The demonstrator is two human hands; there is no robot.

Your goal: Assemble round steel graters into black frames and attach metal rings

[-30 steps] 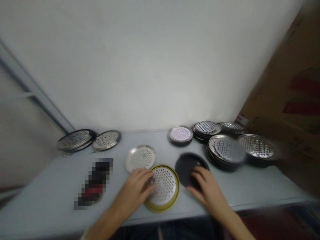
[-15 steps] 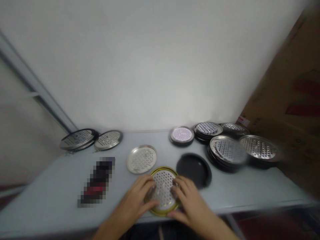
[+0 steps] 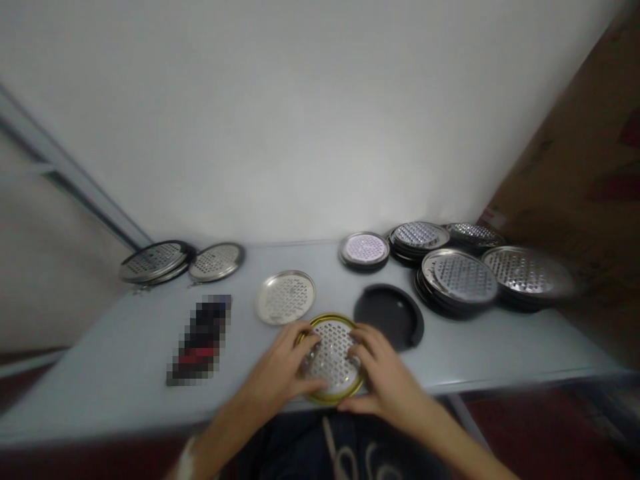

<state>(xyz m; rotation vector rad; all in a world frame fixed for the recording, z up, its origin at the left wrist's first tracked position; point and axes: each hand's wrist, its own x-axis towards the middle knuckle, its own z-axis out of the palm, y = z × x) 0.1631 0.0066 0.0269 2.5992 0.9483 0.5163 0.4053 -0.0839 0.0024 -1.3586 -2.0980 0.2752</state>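
Observation:
A round metal grater plate with perforated rows and a shiny yellow rim (image 3: 334, 352) lies at the table's front edge. My left hand (image 3: 286, 365) grips its left side, fingertips curled over the holes and thumb low on the face. On the other side, my right hand (image 3: 381, 372) grips it too, with bent fingers on the top and the thumb near the lower rim. Behind it, to the left, lies a plain silver grater disc (image 3: 285, 297). A shallow black round dish (image 3: 390, 316) sits just beyond my right hand. The underside of the yellow-rimmed piece is hidden.
Stacks of round graters (image 3: 457, 283) stand at the right, beside a cardboard box (image 3: 575, 167). More lie at the back left (image 3: 157, 261). A pixelated dark and red object (image 3: 203, 340) rests on the white table (image 3: 115, 360). A wall (image 3: 300, 120) rises behind.
The view has tilted down, so everything on the table sits higher in the picture. Both hands keep hold of the yellow-rimmed grater, with little change of grip.

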